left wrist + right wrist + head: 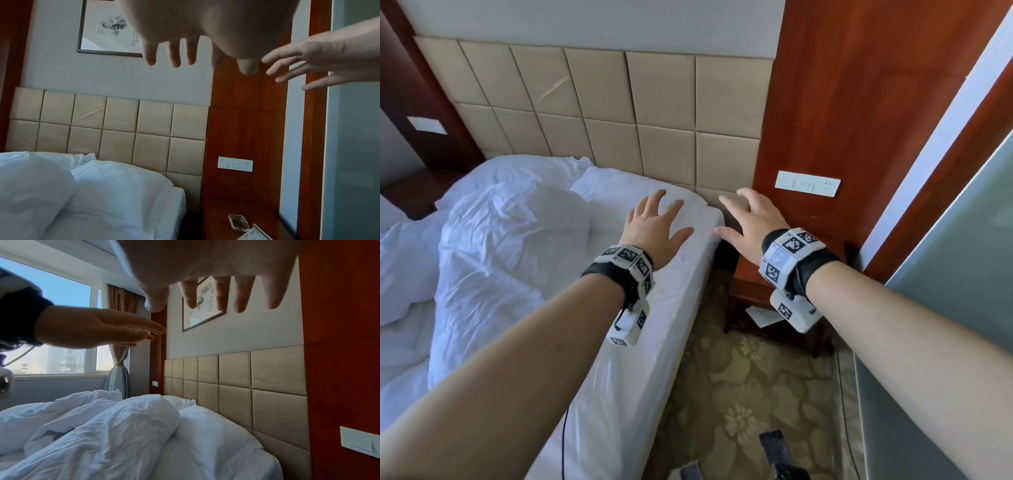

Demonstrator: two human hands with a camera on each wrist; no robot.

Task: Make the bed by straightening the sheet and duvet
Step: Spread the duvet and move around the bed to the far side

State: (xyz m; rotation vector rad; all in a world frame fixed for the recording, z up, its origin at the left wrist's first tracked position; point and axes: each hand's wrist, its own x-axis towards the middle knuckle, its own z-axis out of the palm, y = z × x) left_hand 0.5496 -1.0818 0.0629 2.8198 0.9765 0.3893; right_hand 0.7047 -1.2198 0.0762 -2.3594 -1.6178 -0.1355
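A crumpled white duvet lies bunched across the bed, left of a white pillow at the headboard. The white sheet covers the mattress along its near right edge. My left hand hovers palm down with spread fingers above the pillow end of the bed, holding nothing. My right hand hovers the same way just past the bed's right corner, over the gap before the nightstand. In the wrist views both hands are in the air above the duvet and pillow.
A padded beige headboard backs the bed. A wooden nightstand stands right of the bed, with a glass ashtray on it. A switch panel sits on the wooden wall. Patterned carpet runs between the bed and a frosted glass wall.
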